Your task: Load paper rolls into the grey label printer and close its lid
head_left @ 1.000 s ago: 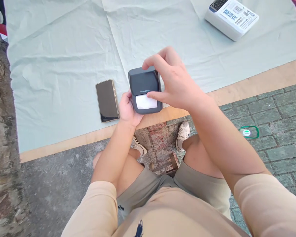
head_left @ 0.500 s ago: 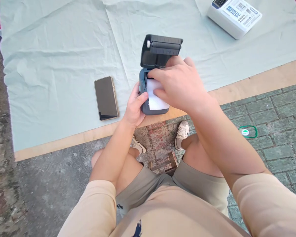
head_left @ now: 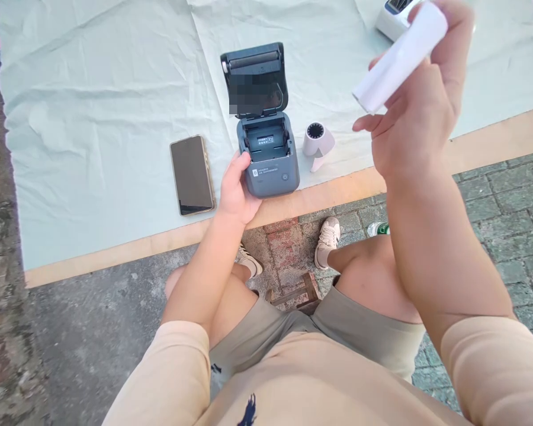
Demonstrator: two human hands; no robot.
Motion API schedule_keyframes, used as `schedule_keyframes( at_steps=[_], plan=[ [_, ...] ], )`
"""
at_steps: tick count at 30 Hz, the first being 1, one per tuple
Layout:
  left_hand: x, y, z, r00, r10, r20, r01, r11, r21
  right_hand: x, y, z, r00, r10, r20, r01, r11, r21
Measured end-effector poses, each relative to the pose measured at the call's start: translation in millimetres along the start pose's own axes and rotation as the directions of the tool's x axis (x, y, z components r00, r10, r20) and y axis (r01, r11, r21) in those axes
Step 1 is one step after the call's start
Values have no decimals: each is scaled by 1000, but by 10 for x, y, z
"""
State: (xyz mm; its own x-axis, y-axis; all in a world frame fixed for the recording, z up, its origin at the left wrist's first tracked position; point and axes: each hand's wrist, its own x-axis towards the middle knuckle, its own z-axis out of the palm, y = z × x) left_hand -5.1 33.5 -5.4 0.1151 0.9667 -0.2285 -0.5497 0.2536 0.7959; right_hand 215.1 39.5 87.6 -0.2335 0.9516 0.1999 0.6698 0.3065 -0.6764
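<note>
A dark blue-grey label printer [head_left: 273, 180] stands near the front edge of the cloth, its black lid [head_left: 254, 62] raised. Its paper bay is bare, with a small printed label on the floor. My left hand [head_left: 237, 192] is closed on the printer's left side, thumb by the bay rim. Up at the right, away from the printer, my right hand [head_left: 426, 100] grips a white paper roll [head_left: 402, 59]. A second, smaller paper roll [head_left: 315, 142] with a black toothed core stands just right of the printer, its loose tail curling forward.
A dark-screened phone [head_left: 192, 174] lies left of the printer. Behind my right hand a white box [head_left: 388, 23] is partly hidden. The pale cloth [head_left: 106, 118] covers a wooden board [head_left: 337, 195]. A green-and-white object [head_left: 378, 229] lies on the paving beside my knee.
My right hand has lifted the paper roll out of the printer and carried it up to the right. The printer has turned slightly. The smaller roll is now uncovered.
</note>
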Motion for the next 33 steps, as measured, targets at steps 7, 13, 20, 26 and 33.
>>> schedule_keyframes(
  at_steps=[7,13,20,26,33],
  plan=[
    [-34,32,24,999,26,21,-27,999,39,35,667,151,960,183,-214,-171,983,73],
    [-33,33,32,1000,17,26,-18,1000,12,-40,1015,97,945,203,-256,-230,970,-82],
    [-29,32,42,999,18,27,-19,999,49,-203,430,201,933,-25,-359,-121,917,-380],
    [-39,26,65,997,66,33,-69,993,96,-45,110,503,954,267,-139,-300,867,-398],
    [-48,12,67,999,49,18,-50,996,68,87,230,537,941,268,-209,-277,961,-18]
  ],
)
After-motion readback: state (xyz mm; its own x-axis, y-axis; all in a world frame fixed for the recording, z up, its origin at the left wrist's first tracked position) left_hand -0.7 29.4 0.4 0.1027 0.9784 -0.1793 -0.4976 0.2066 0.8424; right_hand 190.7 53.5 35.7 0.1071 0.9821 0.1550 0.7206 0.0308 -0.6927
